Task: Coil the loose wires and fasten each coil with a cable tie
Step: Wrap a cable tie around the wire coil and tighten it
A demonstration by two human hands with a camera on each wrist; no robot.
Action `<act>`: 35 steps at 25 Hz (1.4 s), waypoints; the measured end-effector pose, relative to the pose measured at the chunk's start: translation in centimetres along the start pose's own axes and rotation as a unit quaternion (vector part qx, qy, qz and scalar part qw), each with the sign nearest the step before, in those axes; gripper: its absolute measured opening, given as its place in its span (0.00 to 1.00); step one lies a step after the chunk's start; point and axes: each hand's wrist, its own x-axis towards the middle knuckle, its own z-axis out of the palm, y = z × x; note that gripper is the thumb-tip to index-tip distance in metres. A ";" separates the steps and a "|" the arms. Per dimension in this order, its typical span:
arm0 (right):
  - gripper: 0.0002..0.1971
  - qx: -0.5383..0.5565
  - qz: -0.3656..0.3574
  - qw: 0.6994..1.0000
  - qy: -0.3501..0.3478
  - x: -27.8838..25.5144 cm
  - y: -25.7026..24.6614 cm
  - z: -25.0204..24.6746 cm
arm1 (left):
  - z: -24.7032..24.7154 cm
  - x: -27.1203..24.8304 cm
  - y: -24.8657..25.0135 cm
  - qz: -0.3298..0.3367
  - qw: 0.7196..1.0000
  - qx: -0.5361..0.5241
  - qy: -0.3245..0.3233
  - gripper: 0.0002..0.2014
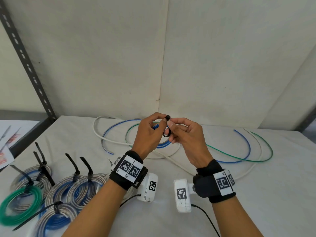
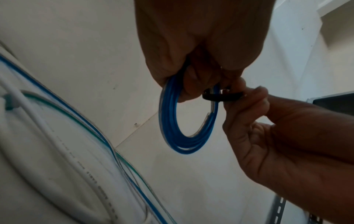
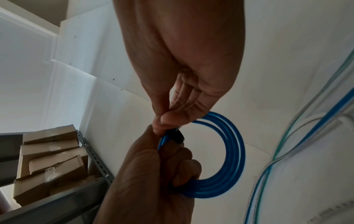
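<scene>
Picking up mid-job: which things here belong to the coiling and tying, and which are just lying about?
In the job: blue coil gripped by left hand; black cable tie pinched by right hand; loose wires; tied coils.

Lying about: papers, cardboard boxes, shelf upright.

From head height we look down on the table [image 1: 222, 194]; both wrist views look up closely, sharing the blue coil [image 2: 172, 121].

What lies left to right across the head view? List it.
Green coil → tied silver-blue coils → left hand, its grip on the blue coil → black cable tie → right hand → loose green wire.
</scene>
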 end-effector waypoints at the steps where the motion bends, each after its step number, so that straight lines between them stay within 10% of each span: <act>1: 0.10 0.001 -0.005 1.000 -0.002 0.0 -0.1 0.0 | 0.0 0.0 0.0 -0.001 1.000 0.000 0.001 0.08; 35: 0.06 0.055 0.036 0.998 0.016 -0.3 -1.6 -0.8 | 0.8 -0.3 0.6 0.002 1.000 0.016 -0.005 0.07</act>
